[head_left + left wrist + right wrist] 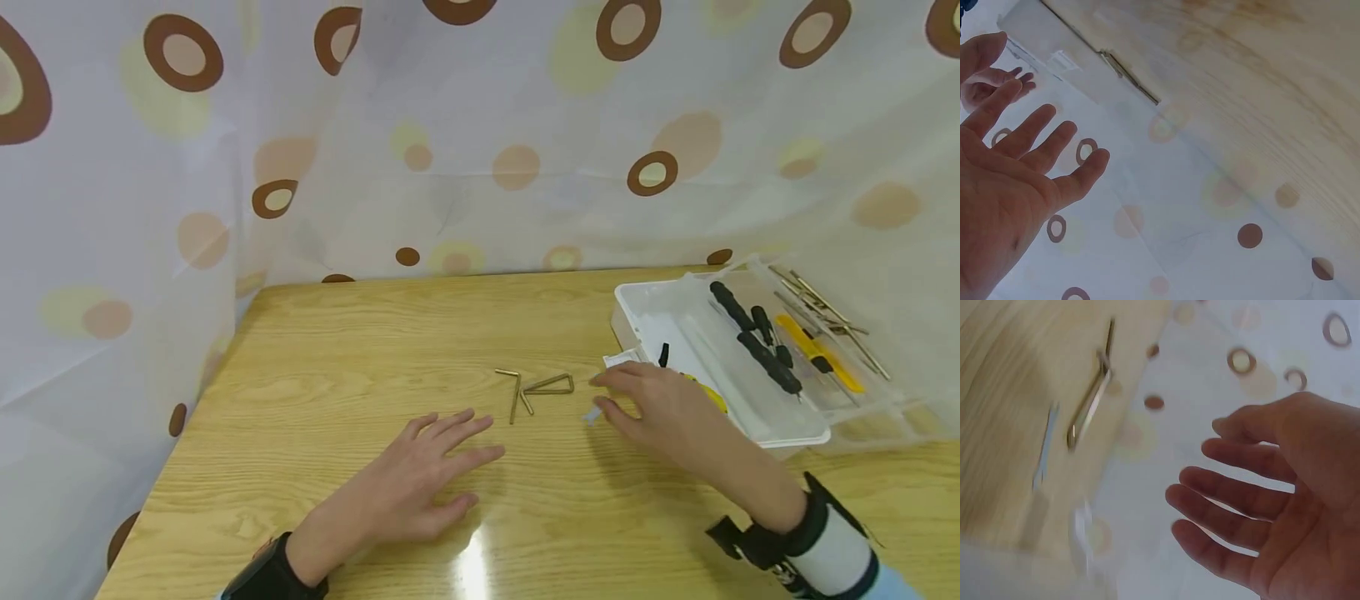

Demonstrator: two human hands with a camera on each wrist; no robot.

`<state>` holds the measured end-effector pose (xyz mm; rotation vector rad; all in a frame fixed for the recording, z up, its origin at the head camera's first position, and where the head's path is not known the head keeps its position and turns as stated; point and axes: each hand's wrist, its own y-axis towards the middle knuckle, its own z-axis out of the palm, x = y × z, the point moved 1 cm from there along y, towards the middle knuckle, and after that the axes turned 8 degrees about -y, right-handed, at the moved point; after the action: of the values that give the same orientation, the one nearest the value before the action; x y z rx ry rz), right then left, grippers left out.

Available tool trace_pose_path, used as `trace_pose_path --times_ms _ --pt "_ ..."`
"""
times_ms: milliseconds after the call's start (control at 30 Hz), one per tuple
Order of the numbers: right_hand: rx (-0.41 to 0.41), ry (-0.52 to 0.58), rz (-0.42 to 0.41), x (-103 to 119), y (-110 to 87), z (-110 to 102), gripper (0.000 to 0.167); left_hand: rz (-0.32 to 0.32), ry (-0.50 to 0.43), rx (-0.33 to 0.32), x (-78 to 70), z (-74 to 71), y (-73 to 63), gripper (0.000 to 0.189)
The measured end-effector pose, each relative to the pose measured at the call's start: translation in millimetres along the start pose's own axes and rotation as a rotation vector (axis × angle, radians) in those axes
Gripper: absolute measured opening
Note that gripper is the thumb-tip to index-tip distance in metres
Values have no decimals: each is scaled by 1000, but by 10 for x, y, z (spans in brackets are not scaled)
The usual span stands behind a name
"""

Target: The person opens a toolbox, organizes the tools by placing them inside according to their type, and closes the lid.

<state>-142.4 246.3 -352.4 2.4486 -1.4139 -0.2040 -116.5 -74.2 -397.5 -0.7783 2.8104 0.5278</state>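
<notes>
My left hand (420,483) hovers over the front middle of the table, fingers spread and palm bare in the left wrist view. My right hand (667,408) is beside the white tray, fingers loosely bent with a gap between thumb and fingertips; nothing shows in it in the right wrist view. Below its fingers lies a small silver open-ended wrench (1044,450), mostly covered by the hand in the head view. Between the hands are several brass-coloured hex keys (551,386), lying at angles on the wood and partly crossing or touching.
The white tray (630,317) stands at the right, with a black-tipped item and a yellow item partly behind my right hand. A translucent compartment lid (862,425) rests across it, bearing black screwdrivers (768,362), a yellow utility knife (817,350) and metal rods. A patterned curtain (465,208) hangs behind.
</notes>
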Motion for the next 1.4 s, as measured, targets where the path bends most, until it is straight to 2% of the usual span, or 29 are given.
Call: trace_pose_path --times_ms 67,133,200,367,467,633,800,933,1033,1200,1400 --pt "114 23 -40 147 133 125 24 -1 -1 -3 1 3 1 53" --pt "194 35 -81 239 248 277 28 0 -1 -9 3 3 1 52" --pt "242 33 -113 290 342 417 31 1 0 -13 6 5 -3 52" --pt "316 -13 -111 300 501 663 34 4 -5 -28 14 12 -12 52" --pt "311 -23 -104 276 557 748 27 10 -3 -38 20 19 -15 52" --pt "282 -33 -120 270 592 788 6 7 -3 -24 32 22 -28 52" --pt "330 93 -131 308 567 766 19 -1 8 -17 38 0 -44 52" --pt "344 194 -158 348 520 741 18 5 16 -17 30 -7 -43 52" --pt "312 197 -155 354 500 709 16 5 12 -18 22 -4 -44 51" --pt "252 181 -101 330 499 568 11 5 13 -21 20 -4 -46 51" --pt "152 155 -107 277 495 391 9 0 25 -20 21 -25 -36 52"
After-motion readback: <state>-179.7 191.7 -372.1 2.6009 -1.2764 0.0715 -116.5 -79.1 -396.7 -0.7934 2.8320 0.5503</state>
